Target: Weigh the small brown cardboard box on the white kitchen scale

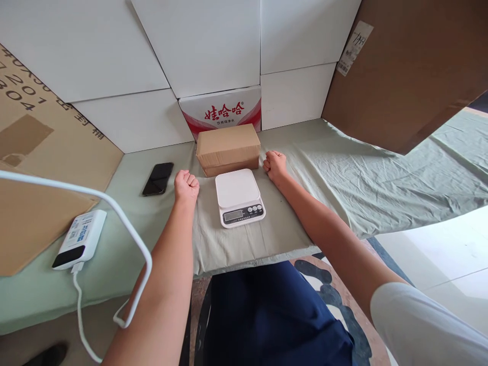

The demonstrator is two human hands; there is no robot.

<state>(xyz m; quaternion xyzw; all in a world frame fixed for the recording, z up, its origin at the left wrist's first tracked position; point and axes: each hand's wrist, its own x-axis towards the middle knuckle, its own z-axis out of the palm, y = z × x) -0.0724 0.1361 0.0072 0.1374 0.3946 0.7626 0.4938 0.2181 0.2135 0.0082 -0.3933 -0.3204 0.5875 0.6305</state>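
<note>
Left hand (186, 185) curled into a fist, fingers (190, 180) pressed together and tucked in, holding nothing, resting on the cloth-covered surface (324, 168) at nine o'clock from the kitchen scale (239, 197), near it but apart. Right hand (275, 163) likewise a closed fist, fingers folded tight on nothing, set down at about two o'clock from the scale and just beside the right end of the cardboard box (227, 148). Scale lying flat between both fists, white platform bare, display and buttons facing the near edge. Box standing at twelve o'clock from the scale, nearly touching its far edge, closed. Behind the box, at twelve o'clock again, a white carton with red lettering (223, 110), leaning among plain white panels (114, 56). Black phone (157, 178) flat on the cloth at nine o'clock from the left hand, well clear of it. White power bank (79, 239) at eight o'clock, cable (125, 229) looping off it toward the near edge. Brown cardboard sheets (412, 71) propped at far right and far left.
</note>
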